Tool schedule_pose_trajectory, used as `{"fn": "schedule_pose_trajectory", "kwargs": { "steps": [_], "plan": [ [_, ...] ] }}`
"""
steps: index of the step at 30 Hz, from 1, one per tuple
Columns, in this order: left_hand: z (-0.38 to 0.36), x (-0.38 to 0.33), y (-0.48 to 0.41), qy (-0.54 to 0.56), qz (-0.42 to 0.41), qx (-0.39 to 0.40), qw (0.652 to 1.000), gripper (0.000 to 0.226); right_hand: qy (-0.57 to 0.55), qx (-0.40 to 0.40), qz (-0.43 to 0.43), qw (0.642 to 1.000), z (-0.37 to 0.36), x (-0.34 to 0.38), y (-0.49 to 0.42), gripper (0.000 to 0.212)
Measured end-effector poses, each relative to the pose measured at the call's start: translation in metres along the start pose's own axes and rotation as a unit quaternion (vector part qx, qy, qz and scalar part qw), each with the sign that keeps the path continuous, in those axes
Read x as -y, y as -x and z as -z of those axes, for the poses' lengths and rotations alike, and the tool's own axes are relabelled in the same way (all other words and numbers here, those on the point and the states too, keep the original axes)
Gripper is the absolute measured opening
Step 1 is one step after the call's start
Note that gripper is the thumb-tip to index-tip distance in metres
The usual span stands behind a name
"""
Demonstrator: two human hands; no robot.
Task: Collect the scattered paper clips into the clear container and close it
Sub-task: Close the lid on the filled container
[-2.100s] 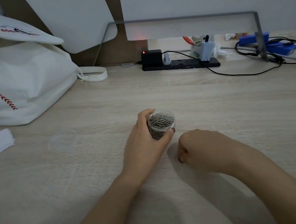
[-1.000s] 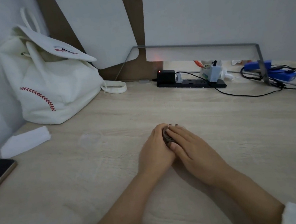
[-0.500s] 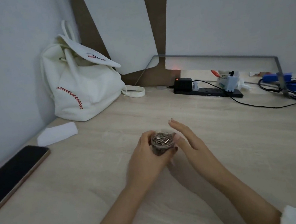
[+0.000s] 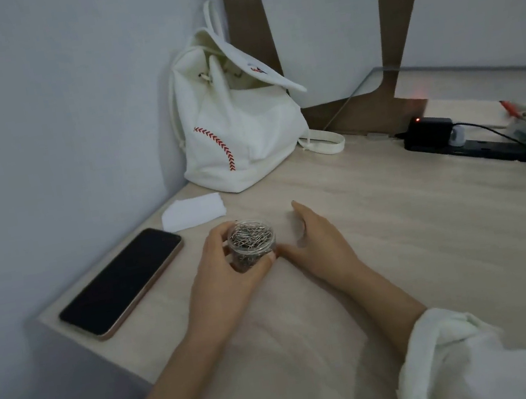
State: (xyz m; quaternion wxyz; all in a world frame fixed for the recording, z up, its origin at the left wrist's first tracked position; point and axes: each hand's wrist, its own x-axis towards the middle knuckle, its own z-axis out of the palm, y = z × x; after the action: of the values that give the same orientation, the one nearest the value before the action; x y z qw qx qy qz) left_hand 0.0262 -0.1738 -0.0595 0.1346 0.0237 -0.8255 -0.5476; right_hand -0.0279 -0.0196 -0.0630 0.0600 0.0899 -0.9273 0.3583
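Observation:
A small clear container [image 4: 251, 240] heaped with silver paper clips stands on the pale wooden desk [image 4: 415, 245]. It has no lid on. My left hand [image 4: 223, 273] wraps around it from the left and front. My right hand [image 4: 317, 242] rests on its edge just right of the container, thumb near the container's base. Its fingers curl around a faint clear round lid [image 4: 299, 231] that shows against the palm. I see no loose clips on the desk.
A black phone [image 4: 120, 283] lies face up near the desk's left edge. Behind it sit a folded white tissue [image 4: 193, 211] and a white bag [image 4: 242, 141] with red stitching. A black power strip [image 4: 486, 149] with cables runs along the back right.
The view has swung left and the container now stands near the phone. My right hand went from covering the container's top to its right side, and now curls around the lid.

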Motion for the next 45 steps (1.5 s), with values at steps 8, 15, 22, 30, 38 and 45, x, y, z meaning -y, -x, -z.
{"fn": "schedule_pose_trajectory", "kwargs": {
  "steps": [8,15,22,30,38,45],
  "plan": [
    [0.006,0.007,-0.009,-0.002,0.001,0.003,1.0,0.066,-0.008,-0.016,0.073,0.997,0.014,0.002,0.015,0.071],
    [-0.023,-0.015,0.013,0.018,-0.029,0.072,0.997,0.069,-0.08,-0.014,0.096,0.992,0.061,0.015,0.051,0.069],
    [-0.07,-0.071,0.049,0.085,-0.055,0.18,0.978,0.06,-0.111,-0.04,0.072,0.99,0.107,0.004,0.097,0.038],
    [-0.098,-0.109,0.063,0.207,-0.012,0.317,0.926,0.054,-0.206,0.016,0.001,0.978,0.176,-0.018,0.135,0.025],
    [-0.098,-0.115,0.063,0.363,0.044,0.525,0.768,0.052,-0.379,0.149,0.038,0.913,0.201,-0.022,0.145,0.041],
    [-0.094,-0.133,0.04,0.177,-0.065,0.409,0.893,0.032,-0.226,0.037,0.021,0.973,0.2,-0.019,0.124,0.027]
  ]
}}
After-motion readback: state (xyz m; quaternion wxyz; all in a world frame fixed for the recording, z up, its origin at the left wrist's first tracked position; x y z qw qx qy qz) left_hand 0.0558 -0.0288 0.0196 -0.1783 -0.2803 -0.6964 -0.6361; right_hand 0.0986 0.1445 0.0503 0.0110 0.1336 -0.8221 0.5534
